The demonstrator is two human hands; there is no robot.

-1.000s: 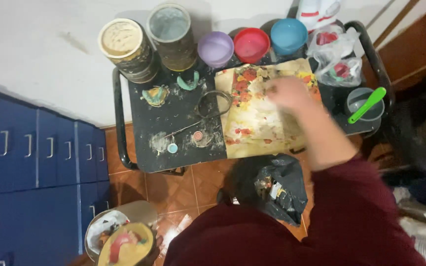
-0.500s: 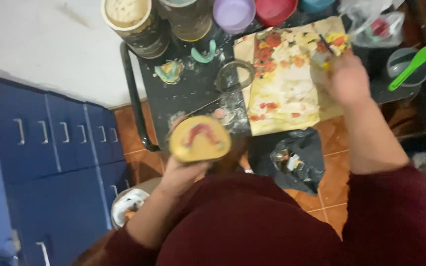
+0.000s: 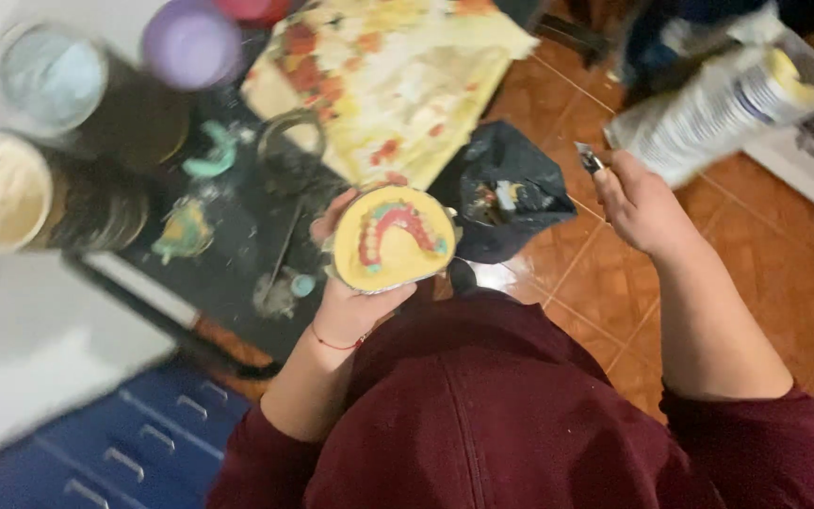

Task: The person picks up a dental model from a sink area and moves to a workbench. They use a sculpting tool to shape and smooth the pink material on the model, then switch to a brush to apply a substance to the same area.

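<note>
My left hand [image 3: 355, 297] holds a small round container [image 3: 395, 238] of yellow material with a red, arch-shaped dental mould set in it, raised above the edge of a black cart top [image 3: 237, 254]. My right hand [image 3: 643, 203] is out to the right over the tiled floor, gripping a thin metal tool [image 3: 589, 156] that sticks up between its fingers. A stained yellow cloth [image 3: 398, 85] lies on the cart beyond the container. My maroon sleeves and chest fill the bottom of the view.
Two large cans [image 3: 21, 193] [image 3: 77, 80], a purple tub [image 3: 190, 42], a metal ring [image 3: 289, 141] and small green moulds [image 3: 186, 231] stand on the cart. A black plastic bag [image 3: 506, 193] hangs beside it. Blue drawers [image 3: 124, 448] lower left; a blurred white bag [image 3: 718, 104] upper right.
The view has swung and tilted. My left hand has brought the yellow container higher and closer. My right hand has come off the cloth and moved right over the floor with the tool.
</note>
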